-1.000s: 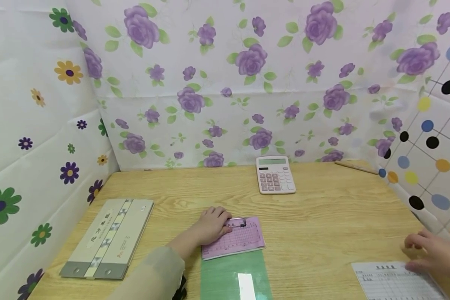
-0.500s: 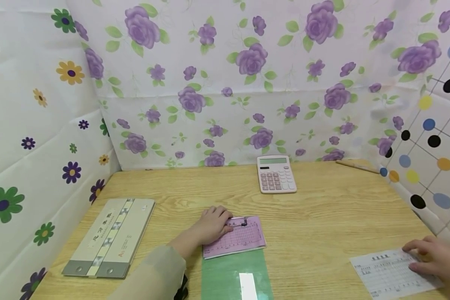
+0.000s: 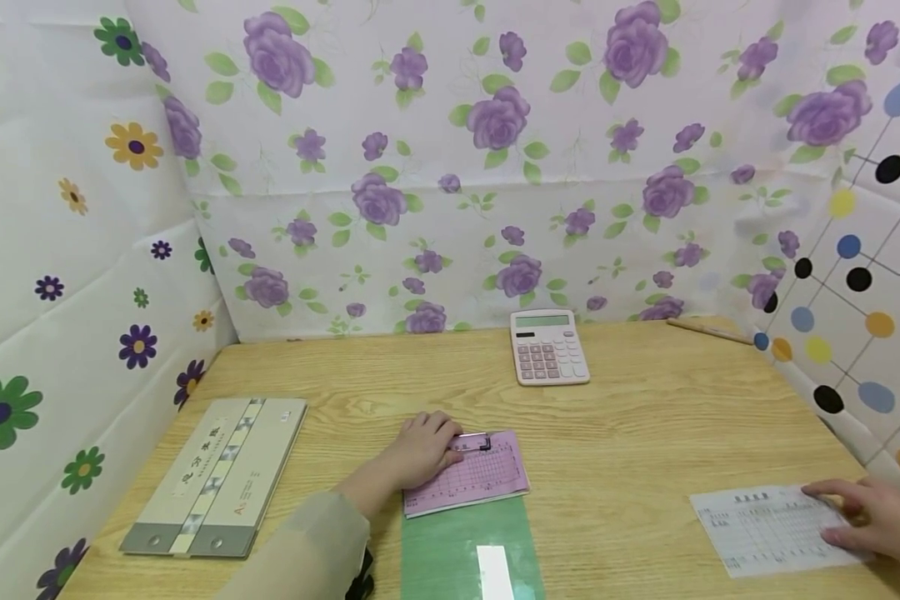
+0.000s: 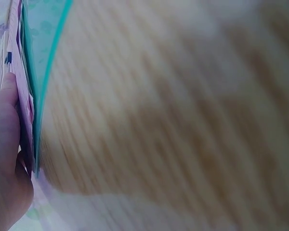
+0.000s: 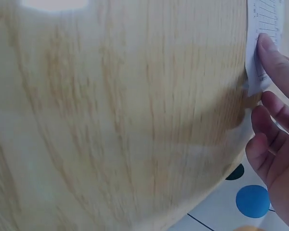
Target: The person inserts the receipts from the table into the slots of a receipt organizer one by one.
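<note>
A green clipboard (image 3: 468, 550) lies at the table's front middle with pink printed forms (image 3: 487, 479) under its wire clip (image 3: 474, 442). My left hand (image 3: 423, 450) holds the clipboard at the clip, thumb on the pink paper; its other fingertips are hidden. In the left wrist view the thumb of my left hand (image 4: 7, 130) lies along the stacked sheets. At the right, my right hand (image 3: 881, 521) pinches the right side of a white printed form (image 3: 765, 533), which lies low over the table. The right wrist view shows that thumb on the form (image 5: 255, 57), the lower fingers curled beside it.
A grey binder of account sheets (image 3: 213, 475) lies at the left. At the back stands out a pink-and-white calculator (image 3: 549, 348), flat on the wooden table (image 3: 630, 433). A thin wooden stick (image 3: 708, 332) lies near the back right corner. Patterned cloth walls enclose the table.
My right hand has taken hold of the white form and shifted it forward and slightly left, turning it a little. The left hand and clipboard have stayed put.
</note>
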A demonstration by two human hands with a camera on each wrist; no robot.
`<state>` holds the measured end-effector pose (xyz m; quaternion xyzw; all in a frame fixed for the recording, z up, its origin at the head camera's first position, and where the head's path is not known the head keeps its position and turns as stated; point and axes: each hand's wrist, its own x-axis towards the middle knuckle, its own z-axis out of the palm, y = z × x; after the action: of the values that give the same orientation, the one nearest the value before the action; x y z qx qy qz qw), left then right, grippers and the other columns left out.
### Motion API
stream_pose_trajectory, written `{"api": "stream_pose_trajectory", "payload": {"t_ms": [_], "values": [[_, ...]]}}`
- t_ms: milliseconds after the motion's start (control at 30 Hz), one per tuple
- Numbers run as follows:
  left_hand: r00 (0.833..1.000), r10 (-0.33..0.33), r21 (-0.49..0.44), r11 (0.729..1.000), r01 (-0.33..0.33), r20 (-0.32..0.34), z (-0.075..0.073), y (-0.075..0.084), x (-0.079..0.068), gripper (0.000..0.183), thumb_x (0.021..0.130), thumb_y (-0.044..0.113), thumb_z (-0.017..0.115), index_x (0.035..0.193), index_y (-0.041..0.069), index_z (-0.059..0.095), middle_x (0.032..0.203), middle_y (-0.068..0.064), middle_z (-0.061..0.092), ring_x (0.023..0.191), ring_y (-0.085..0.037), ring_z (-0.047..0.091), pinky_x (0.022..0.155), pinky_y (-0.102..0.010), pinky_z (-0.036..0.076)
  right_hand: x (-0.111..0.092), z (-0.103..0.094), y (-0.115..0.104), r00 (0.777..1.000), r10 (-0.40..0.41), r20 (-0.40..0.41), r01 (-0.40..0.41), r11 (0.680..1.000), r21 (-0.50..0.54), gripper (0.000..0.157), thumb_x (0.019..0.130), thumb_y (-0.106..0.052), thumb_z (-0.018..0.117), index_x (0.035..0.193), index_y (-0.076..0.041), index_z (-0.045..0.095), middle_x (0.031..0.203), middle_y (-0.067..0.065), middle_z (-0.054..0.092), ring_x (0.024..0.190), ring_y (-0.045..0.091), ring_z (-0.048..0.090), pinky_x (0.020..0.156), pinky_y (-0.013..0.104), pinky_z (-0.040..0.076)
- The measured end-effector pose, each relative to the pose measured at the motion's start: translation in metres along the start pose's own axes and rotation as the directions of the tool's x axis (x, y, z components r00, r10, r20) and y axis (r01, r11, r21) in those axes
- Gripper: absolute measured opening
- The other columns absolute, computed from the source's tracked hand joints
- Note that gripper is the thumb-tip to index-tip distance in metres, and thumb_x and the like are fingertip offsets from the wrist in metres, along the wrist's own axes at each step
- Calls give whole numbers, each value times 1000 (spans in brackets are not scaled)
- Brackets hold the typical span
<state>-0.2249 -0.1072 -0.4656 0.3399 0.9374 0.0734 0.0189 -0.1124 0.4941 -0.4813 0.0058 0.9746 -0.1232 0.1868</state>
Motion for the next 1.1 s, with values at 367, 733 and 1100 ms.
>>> {"api": "stream_pose_trajectory", "payload": {"t_ms": [367,733,1100], "values": [[1000,2,21,1000,-2,-1,5,-4,2,42,97,45,43,127,17,49,125,-2,47,115,-25,42,99,-46,32,0,1,-16,999,18,44,-26,985,172,74,76,-40,74,128,5,48,79,2,47,71,17,45,60,29,35],[1000,-5,10,1000,5,8,3,-4,2,42,97,45,44,128,17,49,124,-3,47,114,-24,42,99,-46,31,2,-10,-39,1000,22,-10,-15,904,426,64,85,-43,65,125,5,53,106,20,55,86,17,48,66,26,42],[1000,-8,5,1000,8,6,4,-4,1,42,97,45,43,128,17,50,124,-3,46,114,-24,42,100,-45,31,15,-15,-79,992,-72,-106,119,827,550,54,92,-42,57,127,-1,54,138,29,37,93,-14,44,75,22,48]]}}
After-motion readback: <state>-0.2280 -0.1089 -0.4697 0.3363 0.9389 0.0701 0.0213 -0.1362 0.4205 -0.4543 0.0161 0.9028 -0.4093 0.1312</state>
